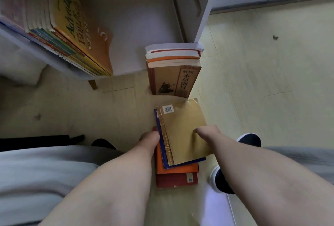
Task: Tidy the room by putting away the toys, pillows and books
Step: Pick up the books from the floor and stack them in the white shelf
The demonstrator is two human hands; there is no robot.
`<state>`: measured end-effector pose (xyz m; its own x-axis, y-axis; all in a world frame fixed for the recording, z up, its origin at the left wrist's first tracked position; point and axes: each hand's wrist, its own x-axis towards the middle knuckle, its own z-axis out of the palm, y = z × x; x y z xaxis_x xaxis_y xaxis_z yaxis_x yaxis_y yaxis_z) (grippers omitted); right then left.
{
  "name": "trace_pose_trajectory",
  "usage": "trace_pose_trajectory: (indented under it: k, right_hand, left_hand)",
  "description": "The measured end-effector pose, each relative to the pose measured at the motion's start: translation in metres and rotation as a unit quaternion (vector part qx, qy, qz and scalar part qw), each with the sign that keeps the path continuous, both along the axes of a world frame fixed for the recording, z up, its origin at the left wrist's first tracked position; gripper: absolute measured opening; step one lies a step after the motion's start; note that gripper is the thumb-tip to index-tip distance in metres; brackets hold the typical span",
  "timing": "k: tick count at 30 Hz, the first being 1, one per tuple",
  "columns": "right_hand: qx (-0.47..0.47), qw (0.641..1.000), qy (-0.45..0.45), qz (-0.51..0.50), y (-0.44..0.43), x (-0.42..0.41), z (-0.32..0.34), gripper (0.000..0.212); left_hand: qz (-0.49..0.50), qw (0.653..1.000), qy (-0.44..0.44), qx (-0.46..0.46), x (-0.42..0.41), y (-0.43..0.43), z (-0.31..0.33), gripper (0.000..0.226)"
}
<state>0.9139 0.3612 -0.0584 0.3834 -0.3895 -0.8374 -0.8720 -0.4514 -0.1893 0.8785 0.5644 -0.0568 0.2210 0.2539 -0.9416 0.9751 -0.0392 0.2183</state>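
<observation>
Down on the floor [253, 81] by the shelf [141, 26], the right hand [207, 131] grasps the yellow book [184, 128] topping a stack [177, 173]; the left hand [149, 139] touches its edge, grip unclear.

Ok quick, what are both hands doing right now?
Left hand: against the book pile, fingers hidden, cannot tell.
Right hand: pinching the yellow book.

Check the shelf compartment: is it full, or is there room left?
Room left: books crowd the left of the shelf compartment; its right part shows bare board.
</observation>
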Motion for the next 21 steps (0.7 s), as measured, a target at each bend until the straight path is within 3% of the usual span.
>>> trace_pose_trajectory:
  k: [7, 14, 18, 21]
  right_hand:
    - [0.122, 0.991, 0.026, -0.054, -0.007, -0.039, -0.022, 0.076]
    - [0.134, 0.989, 0.001, -0.066, 0.003, -0.052, -0.031, 0.066]
    - [0.14, 0.984, 0.001, -0.113, 0.004, -0.064, -0.044, 0.097]
    - [0.144, 0.984, -0.001, -0.108, 0.004, -0.068, -0.051, 0.103]
  left_hand:
    - [0.022, 0.998, 0.025, -0.057, -0.024, -0.008, -0.011, 0.03]
    - [0.055, 0.992, 0.013, -0.112, -0.033, -0.003, -0.013, 0.041]
    - [0.079, 0.99, 0.005, -0.118, -0.036, -0.002, -0.019, 0.031]
    - [0.07, 0.992, 0.013, -0.104, -0.038, 0.0, -0.017, 0.03]
